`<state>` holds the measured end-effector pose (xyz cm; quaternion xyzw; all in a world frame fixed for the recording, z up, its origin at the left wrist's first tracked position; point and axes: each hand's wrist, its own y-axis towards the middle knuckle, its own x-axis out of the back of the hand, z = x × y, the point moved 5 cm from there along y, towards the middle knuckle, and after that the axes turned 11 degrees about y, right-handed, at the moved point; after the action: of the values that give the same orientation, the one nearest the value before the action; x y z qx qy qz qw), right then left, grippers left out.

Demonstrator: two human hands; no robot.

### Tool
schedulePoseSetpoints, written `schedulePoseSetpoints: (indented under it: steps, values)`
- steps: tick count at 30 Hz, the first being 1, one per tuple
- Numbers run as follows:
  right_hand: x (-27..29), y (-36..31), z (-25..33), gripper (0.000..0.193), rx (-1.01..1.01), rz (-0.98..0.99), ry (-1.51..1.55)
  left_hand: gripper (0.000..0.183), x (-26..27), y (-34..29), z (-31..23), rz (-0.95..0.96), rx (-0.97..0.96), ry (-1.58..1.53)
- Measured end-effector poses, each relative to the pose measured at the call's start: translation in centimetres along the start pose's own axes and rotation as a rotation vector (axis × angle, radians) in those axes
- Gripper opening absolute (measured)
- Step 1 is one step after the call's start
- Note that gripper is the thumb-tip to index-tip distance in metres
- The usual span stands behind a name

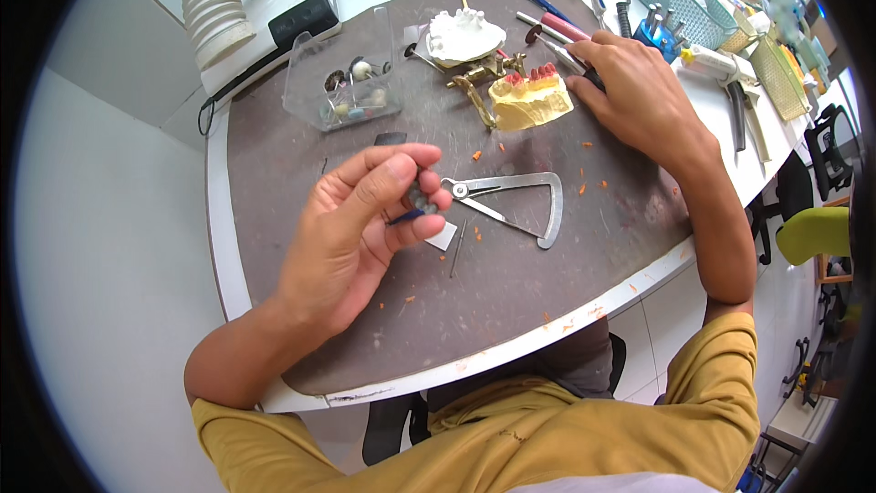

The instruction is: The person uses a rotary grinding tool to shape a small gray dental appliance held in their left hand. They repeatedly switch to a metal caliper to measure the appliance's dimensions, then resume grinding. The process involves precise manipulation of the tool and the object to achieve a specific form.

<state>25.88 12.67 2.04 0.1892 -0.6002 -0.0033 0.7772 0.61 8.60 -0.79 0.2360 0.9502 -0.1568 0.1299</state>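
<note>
My left hand (360, 210) is raised above the table, thumb and fingers pinching a small dark grey dental piece (422, 201) with a bumpy, tooth-like outline. Farther right, my right hand (639, 96) closes around a slim rotary handpiece (575, 62) tipped with a brown disc (534, 34). Just left of that hand lies a yellow dental cast (531, 102) with red wax teeth, beside a brass articulator (474, 99). A white plaster cast (464, 35) sits behind it. Between and below my hands rests a metal caliper (552, 205), near a thin metal rod (458, 249).
A clear plastic box (342, 110) of polishing burs stands at the left, before a white machine with a ribbed hose (219, 5). Pens, a blue bur holder (655, 35) and baskets (684, 0) crowd the far right. Orange wax crumbs (476, 156) dot the brown mat (365, 356).
</note>
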Motion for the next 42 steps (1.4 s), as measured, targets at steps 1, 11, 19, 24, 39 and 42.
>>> schedulePoseSetpoints:
  steps: [1,11,19,24,39,42]
  values:
    - [0.0,0.1,-0.1,0.027,-0.002,-0.003,0.001,0.03,0.1,0.1,-0.1,-0.01,-0.012,0.002]
    - [5.3,-3.3,5.9,0.019,0.636,-0.462,0.268,0.032,0.8,0.5,-1.1,-0.079,-0.124,0.087]
    - [-0.8,-5.2,10.0,0.031,0.631,0.046,0.132,0.026,1.0,0.6,-1.0,-0.065,-0.157,0.142]
    - [-0.8,-5.0,9.9,0.039,0.497,0.07,0.134,0.022,0.9,0.5,-1.0,-0.042,-0.173,0.136]
    - [0.8,-3.7,7.9,0.012,0.16,0.348,0.936,0.022,0.3,0.4,-1.1,-0.022,-0.134,0.248]
    - [0.8,-3.7,7.8,0.014,0.194,0.341,0.93,0.021,0.2,0.1,-1.2,-0.012,-0.214,0.331]
